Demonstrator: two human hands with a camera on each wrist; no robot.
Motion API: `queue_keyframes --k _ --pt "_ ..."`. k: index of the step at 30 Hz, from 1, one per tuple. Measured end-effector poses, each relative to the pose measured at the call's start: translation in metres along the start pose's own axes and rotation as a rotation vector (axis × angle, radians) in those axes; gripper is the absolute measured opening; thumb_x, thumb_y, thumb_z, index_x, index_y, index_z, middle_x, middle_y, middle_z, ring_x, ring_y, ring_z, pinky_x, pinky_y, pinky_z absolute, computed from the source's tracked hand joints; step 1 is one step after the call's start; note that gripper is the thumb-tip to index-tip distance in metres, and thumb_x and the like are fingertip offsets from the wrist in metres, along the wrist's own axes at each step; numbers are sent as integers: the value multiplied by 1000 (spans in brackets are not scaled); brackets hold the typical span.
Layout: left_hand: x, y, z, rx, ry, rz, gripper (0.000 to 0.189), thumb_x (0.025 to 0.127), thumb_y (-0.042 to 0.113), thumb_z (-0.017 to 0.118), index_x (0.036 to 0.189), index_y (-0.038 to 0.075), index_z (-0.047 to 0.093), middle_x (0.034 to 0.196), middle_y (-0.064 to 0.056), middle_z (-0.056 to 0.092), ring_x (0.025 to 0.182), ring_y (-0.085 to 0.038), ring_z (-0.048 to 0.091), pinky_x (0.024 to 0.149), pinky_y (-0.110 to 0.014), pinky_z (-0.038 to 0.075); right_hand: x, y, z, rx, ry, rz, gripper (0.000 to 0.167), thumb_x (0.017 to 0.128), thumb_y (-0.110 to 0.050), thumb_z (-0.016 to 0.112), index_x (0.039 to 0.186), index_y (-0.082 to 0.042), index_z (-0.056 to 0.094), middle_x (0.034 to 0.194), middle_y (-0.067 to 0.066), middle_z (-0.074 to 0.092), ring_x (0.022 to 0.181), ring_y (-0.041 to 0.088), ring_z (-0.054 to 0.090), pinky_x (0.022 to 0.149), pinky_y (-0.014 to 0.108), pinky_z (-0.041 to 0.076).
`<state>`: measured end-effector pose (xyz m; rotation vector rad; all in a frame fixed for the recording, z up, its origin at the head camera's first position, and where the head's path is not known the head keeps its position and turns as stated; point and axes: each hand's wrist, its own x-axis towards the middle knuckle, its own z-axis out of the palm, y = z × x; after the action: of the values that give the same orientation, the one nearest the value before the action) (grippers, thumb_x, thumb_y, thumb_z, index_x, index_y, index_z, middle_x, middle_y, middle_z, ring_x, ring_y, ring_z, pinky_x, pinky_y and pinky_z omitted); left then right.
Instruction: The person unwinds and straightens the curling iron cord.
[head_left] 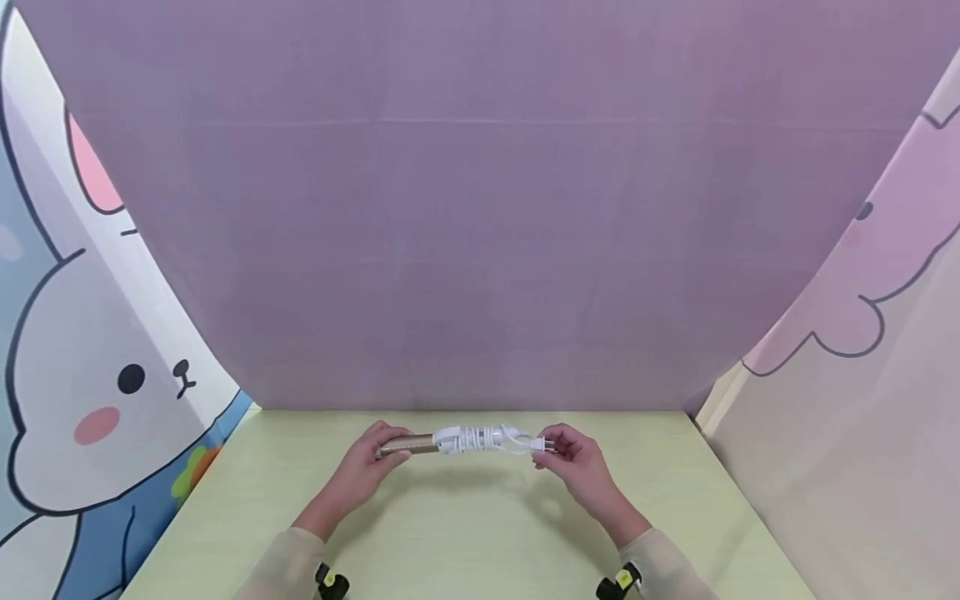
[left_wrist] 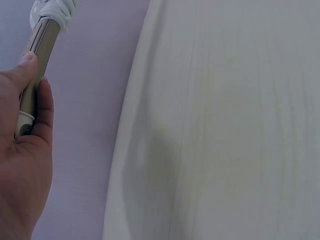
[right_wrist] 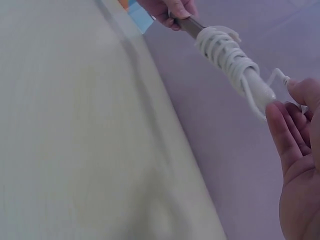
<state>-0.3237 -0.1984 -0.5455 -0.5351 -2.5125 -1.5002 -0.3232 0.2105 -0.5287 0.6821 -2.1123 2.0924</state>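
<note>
A hair straightener with a gold-brown front and a white handle is held level above the table. Its white cord is wound in several turns around the handle. My left hand grips the brown end, thumb on the near side and fingers behind, as the left wrist view also shows. At the other end my right hand pinches the white plug, with the prongs pointing right toward the fingers. A loose loop of cord runs from the handle to the plug, which is mostly hidden by the fingers in the right wrist view.
Under the hands is a pale yellow-green table bearing their shadows. A plain purple backdrop rises at its far edge. Printed side panels stand left and right, the left one with a cartoon rabbit.
</note>
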Motion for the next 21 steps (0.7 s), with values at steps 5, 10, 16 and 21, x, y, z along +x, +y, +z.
queue_keyframes --k 5,10,16,21 --pt "-1 0 -1 3 -34 -10 28 106 24 78 134 23 75 118 1 64 94 -23 57 79 -32 51 6 -7 -1 -3 29 -18 25 95 9 80 116 13 67 98 8 74 87 14 75 80 32 65" --pt "-3 1 -3 1 -64 -13 27 106 27 78 133 26 75 118 3 63 93 -22 58 78 -32 51 15 -12 -3 -20 75 -43 24 95 12 79 116 14 67 97 7 75 82 13 73 78 30 64" --pt "-5 4 -5 -21 -95 1 27 108 30 76 135 26 74 121 3 64 99 -22 59 80 -32 52 25 -11 -2 -35 134 -39 24 94 14 78 116 15 68 95 6 75 80 14 72 77 32 64" --pt "-5 7 -7 -22 -107 10 29 108 31 76 136 25 73 121 2 64 98 -22 58 82 -32 50 29 -4 -2 -38 150 -6 24 94 13 80 115 15 68 95 17 74 79 14 71 76 30 64"
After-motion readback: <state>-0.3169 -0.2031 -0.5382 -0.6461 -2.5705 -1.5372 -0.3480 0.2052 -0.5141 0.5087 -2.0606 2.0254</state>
